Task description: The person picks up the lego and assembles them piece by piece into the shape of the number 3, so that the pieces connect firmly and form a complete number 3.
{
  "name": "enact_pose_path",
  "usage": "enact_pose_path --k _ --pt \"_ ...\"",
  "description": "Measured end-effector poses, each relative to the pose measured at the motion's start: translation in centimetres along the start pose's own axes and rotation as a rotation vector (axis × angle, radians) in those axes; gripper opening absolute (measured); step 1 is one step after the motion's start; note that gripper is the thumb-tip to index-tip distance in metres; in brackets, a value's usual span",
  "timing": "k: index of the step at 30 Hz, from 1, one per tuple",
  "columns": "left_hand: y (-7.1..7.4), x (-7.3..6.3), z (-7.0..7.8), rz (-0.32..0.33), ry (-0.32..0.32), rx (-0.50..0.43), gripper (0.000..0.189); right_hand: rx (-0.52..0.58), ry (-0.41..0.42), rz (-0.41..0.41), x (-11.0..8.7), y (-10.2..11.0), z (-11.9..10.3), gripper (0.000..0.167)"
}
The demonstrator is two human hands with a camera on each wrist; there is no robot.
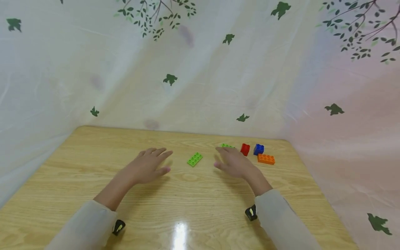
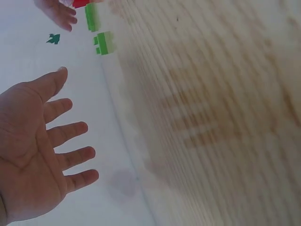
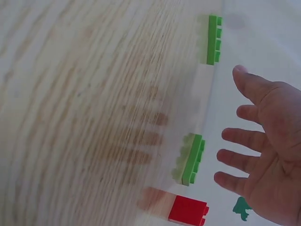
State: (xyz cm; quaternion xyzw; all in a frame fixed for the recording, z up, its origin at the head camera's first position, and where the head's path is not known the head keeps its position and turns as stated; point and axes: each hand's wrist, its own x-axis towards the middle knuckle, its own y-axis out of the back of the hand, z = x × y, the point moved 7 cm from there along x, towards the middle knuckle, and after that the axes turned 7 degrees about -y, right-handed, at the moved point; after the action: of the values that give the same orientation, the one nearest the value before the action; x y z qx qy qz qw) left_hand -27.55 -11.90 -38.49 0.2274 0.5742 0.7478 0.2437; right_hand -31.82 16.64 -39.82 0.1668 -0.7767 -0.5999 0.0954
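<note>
My left hand (image 1: 146, 167) hovers over the table with its fingers spread, holding nothing. My right hand (image 1: 233, 162) is likewise raised, palm down and bare. Between them lies a flat light-green building brick (image 1: 195, 159) with studs on top. A second green brick (image 1: 228, 146) is partly hidden behind the right hand in the head view; the right wrist view shows that green brick (image 3: 192, 160) whole. Just past the right hand stand a red brick (image 1: 245, 149), a blue brick (image 1: 258, 149) and a flat orange brick (image 1: 266, 159), the last two close together.
The wood-grain table (image 1: 187, 194) ends at a pale cloth backdrop (image 1: 200, 97) printed with green leaves and birds. Dark devices sit under both wrists, at the left cuff (image 1: 118, 227) and right cuff (image 1: 251, 212).
</note>
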Motion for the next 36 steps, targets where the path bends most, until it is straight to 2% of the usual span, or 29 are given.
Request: enact_pose_path --k 7,12,15,19,22,25,30,36 --pt "-1.9 2.5 0.6 -0.059 -0.028 -0.096 0.064 -0.049 0.031 -0.050 1.5 -0.9 -0.7 0.065" --pt "-2.7 4.2 1.0 -0.082 -0.037 -0.085 0.062 -0.082 0.063 -0.040 2.5 -1.2 -1.1 0.062" --pt "-3.1 5.1 1.1 -0.096 -0.042 -0.159 0.060 -0.077 0.064 -0.037 3.1 -1.4 -1.4 0.060" --pt "-3.8 6.1 0.7 -0.115 -0.018 -0.305 0.060 -0.034 0.054 -0.068 3.8 -2.0 -1.9 0.059" --pt "-4.1 6.7 0.4 -0.102 -0.007 -0.351 0.060 -0.006 0.045 -0.087 4.3 -2.4 -2.5 0.058" --pt "-4.3 7.4 0.2 -0.078 -0.013 -0.377 0.059 0.027 0.051 -0.079 4.9 -2.4 -2.9 0.056" --pt "-4.3 8.1 0.5 -0.052 0.008 -0.397 0.055 0.159 0.062 -0.076 6.0 -2.6 -3.1 0.053" --pt "-4.5 8.8 0.9 -0.027 0.009 -0.363 0.051 0.293 -0.016 -0.099 6.9 -3.1 -2.6 0.052"
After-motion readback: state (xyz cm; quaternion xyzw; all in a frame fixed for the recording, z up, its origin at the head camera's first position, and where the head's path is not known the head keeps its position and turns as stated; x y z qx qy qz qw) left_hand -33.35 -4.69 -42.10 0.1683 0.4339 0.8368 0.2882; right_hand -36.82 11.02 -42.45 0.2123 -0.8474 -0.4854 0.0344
